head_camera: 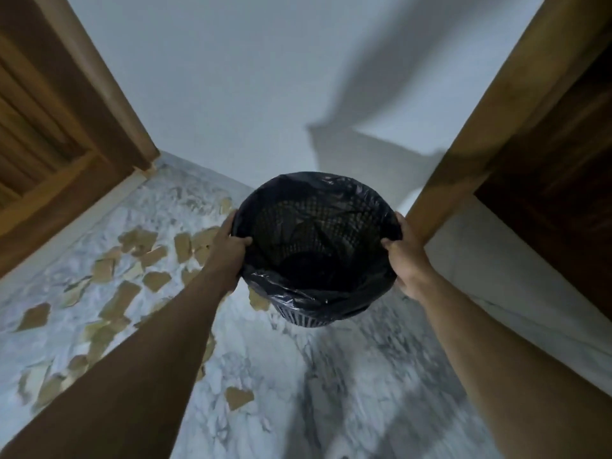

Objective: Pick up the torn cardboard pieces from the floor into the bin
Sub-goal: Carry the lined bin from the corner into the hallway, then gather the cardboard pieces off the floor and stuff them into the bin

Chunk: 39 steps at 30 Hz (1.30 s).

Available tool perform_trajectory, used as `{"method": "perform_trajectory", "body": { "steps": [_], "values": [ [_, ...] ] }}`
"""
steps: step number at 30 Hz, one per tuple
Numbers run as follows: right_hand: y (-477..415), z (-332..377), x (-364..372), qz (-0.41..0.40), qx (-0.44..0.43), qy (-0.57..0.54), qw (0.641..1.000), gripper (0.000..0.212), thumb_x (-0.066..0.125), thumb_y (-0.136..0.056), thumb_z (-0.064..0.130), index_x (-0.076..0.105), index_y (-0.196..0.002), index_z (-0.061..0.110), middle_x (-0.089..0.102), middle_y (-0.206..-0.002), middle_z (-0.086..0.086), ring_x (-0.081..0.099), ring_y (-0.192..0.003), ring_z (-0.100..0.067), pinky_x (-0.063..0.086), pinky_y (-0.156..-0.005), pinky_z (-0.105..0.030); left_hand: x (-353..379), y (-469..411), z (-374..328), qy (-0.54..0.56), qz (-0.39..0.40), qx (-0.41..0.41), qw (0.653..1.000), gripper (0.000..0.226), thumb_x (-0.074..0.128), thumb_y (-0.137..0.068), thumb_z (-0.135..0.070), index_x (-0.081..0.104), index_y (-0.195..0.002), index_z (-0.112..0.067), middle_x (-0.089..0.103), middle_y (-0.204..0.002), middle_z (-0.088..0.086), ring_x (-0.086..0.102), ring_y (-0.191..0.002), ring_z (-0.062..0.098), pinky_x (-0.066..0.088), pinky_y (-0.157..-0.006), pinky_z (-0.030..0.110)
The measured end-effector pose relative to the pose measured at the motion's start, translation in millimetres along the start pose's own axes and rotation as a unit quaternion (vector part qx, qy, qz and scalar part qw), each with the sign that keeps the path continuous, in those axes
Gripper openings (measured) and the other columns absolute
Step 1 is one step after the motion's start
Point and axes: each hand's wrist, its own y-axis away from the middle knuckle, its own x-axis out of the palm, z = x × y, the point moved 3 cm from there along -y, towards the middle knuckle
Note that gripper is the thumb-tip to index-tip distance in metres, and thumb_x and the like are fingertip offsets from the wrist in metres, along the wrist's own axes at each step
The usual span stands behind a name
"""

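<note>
A round mesh bin [309, 318] lined with a black plastic bag sits in the middle of the view, held above the marble floor. My left hand [228, 250] grips its left rim and my right hand [405, 256] grips its right rim, thumbs hooked inside. The bin looks empty inside. Several torn brown cardboard pieces [122, 299] lie scattered on the floor to the left of the bin, one piece [238, 397] lies nearer me, and some are hidden under my left forearm.
A wooden door and frame [66, 120] stand at the left, another wooden door frame [503, 104] at the right. A white wall [248, 77] closes the far end. White-grey marble floor [331, 392] lies below the bin.
</note>
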Motion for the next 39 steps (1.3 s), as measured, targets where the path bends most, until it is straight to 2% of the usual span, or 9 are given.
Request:
{"method": "perform_trajectory", "body": {
  "steps": [5, 12, 16, 20, 24, 28, 33, 36, 39],
  "values": [
    [-86.6, -128.9, 7.1, -0.071, 0.006, -0.038, 0.997, 0.059, 0.045, -0.104, -0.001, 0.040, -0.152, 0.033, 0.048, -0.131, 0.003, 0.049, -0.122, -0.024, 0.044, -0.108, -0.042, 44.5, -100.6, 135.9, -0.020, 0.027, -0.011, 0.999, 0.075, 0.043, -0.093, 0.014, 0.038, -0.154, -0.031, 0.049, -0.147, 0.006, 0.055, -0.125, 0.033, 0.050, -0.102, 0.053],
    [-208.8, -268.4, -2.0, -0.137, -0.029, -0.040, 0.989, 0.069, 0.054, -0.102, 0.006, 0.029, -0.160, 0.034, 0.033, -0.162, -0.001, 0.041, -0.141, -0.025, 0.040, -0.109, -0.033, 119.2, -203.9, 272.7, -0.065, 0.071, 0.029, 0.995, 0.083, 0.038, -0.088, 0.017, 0.032, -0.156, -0.030, 0.049, -0.137, -0.001, 0.051, -0.123, 0.023, 0.049, -0.096, 0.035],
    [-246.3, -311.9, -4.5, -0.141, -0.070, -0.022, 0.987, 0.071, 0.057, -0.101, 0.013, 0.026, -0.160, 0.036, 0.031, -0.164, -0.001, 0.037, -0.145, -0.025, 0.035, -0.117, -0.037, 137.6, -228.0, 315.6, -0.088, 0.092, 0.069, 0.990, 0.089, 0.034, -0.082, 0.021, 0.049, -0.137, -0.047, 0.060, -0.119, -0.015, 0.056, -0.119, 0.019, 0.051, -0.091, 0.031],
    [-262.2, -318.0, -4.5, -0.140, -0.107, 0.013, 0.984, 0.070, 0.056, -0.102, 0.021, 0.021, -0.162, 0.033, 0.031, -0.164, 0.001, 0.036, -0.146, -0.023, 0.032, -0.116, -0.033, 143.3, -247.1, 327.0, -0.084, 0.087, 0.091, 0.988, 0.086, 0.037, -0.088, 0.016, 0.024, -0.159, -0.032, 0.049, -0.141, -0.003, 0.051, -0.127, 0.021, 0.048, -0.105, 0.039],
    [-259.7, -310.1, -5.4, -0.120, -0.102, 0.092, 0.983, 0.077, 0.053, -0.102, 0.048, 0.011, -0.164, 0.028, 0.023, -0.167, -0.002, 0.029, -0.150, -0.027, 0.029, -0.120, -0.040, 140.8, -257.3, 324.6, -0.075, 0.097, 0.095, 0.988, 0.077, 0.045, -0.095, 0.007, 0.026, -0.158, -0.032, 0.050, -0.149, 0.006, 0.056, -0.124, 0.029, 0.053, -0.098, 0.047],
    [-247.0, -304.8, -2.9, -0.128, -0.071, 0.178, 0.973, 0.086, 0.041, -0.098, 0.068, 0.004, -0.164, 0.027, 0.013, -0.170, -0.006, 0.020, -0.153, -0.033, 0.025, -0.122, -0.052, 136.7, -240.5, 313.6, -0.109, 0.112, 0.069, 0.985, 0.060, 0.052, -0.101, -0.010, 0.035, -0.153, -0.033, 0.054, -0.138, 0.001, 0.061, -0.108, 0.027, 0.056, -0.086, 0.047],
    [-229.3, -276.5, 32.3, -0.164, -0.160, 0.304, 0.925, 0.078, 0.035, -0.101, 0.063, 0.010, -0.163, 0.023, 0.010, -0.170, -0.010, 0.009, -0.156, -0.030, 0.013, -0.123, -0.056, 87.7, -230.0, 307.3, -0.150, 0.085, 0.063, 0.983, 0.068, 0.063, -0.096, -0.036, 0.029, -0.155, -0.040, 0.038, -0.158, 0.008, 0.045, -0.136, 0.037, 0.049, -0.099, 0.056],
    [-216.6, -254.7, 78.8, -0.145, -0.229, 0.345, 0.899, 0.073, 0.037, -0.104, 0.054, 0.013, -0.163, 0.019, 0.007, -0.170, -0.012, 0.002, -0.157, -0.028, 0.005, -0.125, -0.052, 36.9, -220.1, 313.8, -0.170, 0.025, 0.077, 0.982, 0.064, 0.062, -0.096, -0.036, 0.035, -0.154, -0.034, 0.042, -0.155, 0.007, 0.046, -0.135, 0.032, 0.044, -0.108, 0.053],
    [-203.2, -240.2, 139.0, -0.099, -0.278, 0.368, 0.882, 0.071, 0.040, -0.105, 0.051, 0.016, -0.163, 0.017, 0.008, -0.170, -0.012, 0.002, -0.157, -0.027, 0.005, -0.126, -0.050, -23.8, -210.4, 331.2, -0.183, -0.033, 0.071, 0.980, 0.059, 0.060, -0.098, -0.028, 0.039, -0.153, -0.025, 0.062, -0.128, 0.004, 0.059, -0.115, 0.025, 0.044, -0.104, 0.041]
  ]
}}
